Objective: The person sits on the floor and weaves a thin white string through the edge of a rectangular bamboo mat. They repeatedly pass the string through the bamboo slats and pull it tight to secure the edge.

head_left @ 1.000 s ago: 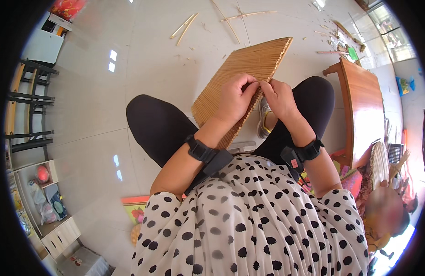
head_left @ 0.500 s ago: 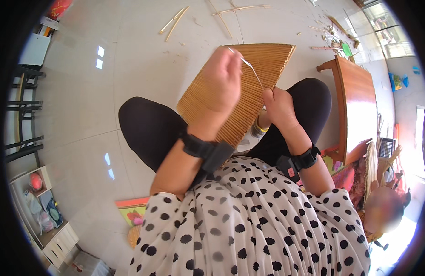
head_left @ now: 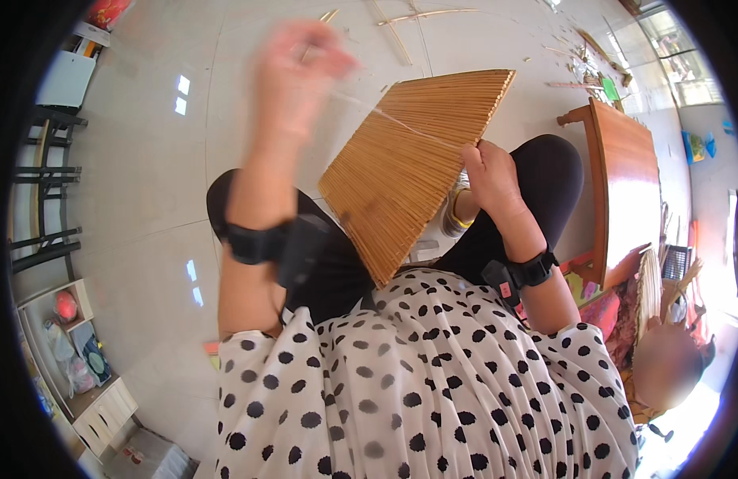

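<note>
the bamboo slat mat [head_left: 413, 168] is lying tilted across the person's lap, its lower corner reaching down toward the polka-dot blouse [head_left: 417, 383] and its far edge sticking out over the pale tiled floor [head_left: 145, 160]. it's one flat panel of lots of thin tan slats running side by side, ribbed looking. a single fine thread [head_left: 385, 116] is stretching tight from the mat's right edge up to the left hand [head_left: 301, 68], which is raised high and blurred, fingers bunched together and seeming to be pinching the thread's end. the right hand [head_left: 492, 180] is curling closed against the mat's right edge, gripping it where the thread is coming out. both wrists are wearing black straps, two in all. further out, one wooden table [head_left: 624, 176] is standing to the right, and a few loose bamboo strips [head_left: 401, 24] are lying scattered on the floor past the mat's far edge.
</note>
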`<act>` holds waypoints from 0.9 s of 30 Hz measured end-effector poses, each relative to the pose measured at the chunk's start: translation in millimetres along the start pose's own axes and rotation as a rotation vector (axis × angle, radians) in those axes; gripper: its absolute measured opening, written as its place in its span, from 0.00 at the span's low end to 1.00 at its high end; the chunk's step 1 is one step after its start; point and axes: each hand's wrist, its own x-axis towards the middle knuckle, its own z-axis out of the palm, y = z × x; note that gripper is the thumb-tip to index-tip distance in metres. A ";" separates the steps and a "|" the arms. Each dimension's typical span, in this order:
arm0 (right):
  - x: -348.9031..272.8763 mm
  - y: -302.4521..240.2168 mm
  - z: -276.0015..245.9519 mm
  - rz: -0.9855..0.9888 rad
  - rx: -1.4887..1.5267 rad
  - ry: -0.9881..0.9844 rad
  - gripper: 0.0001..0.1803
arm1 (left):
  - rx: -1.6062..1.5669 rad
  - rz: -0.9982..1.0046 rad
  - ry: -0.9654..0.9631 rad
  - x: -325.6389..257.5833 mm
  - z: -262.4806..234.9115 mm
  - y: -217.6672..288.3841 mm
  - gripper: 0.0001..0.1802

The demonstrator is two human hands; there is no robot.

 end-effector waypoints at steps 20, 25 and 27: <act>-6.3 -4.7 8.7 -0.004 0.157 0.019 0.22 | 0.198 0.494 0.111 -20.8 60.9 -38.1 0.07; -2.1 -18.9 11.4 0.053 0.155 0.076 0.23 | -0.427 -0.031 -0.056 -28.0 78.5 -13.6 0.09; 3.8 -19.2 19.5 -0.015 0.180 0.146 0.23 | -0.439 -0.041 -0.073 -23.4 76.0 -11.4 0.08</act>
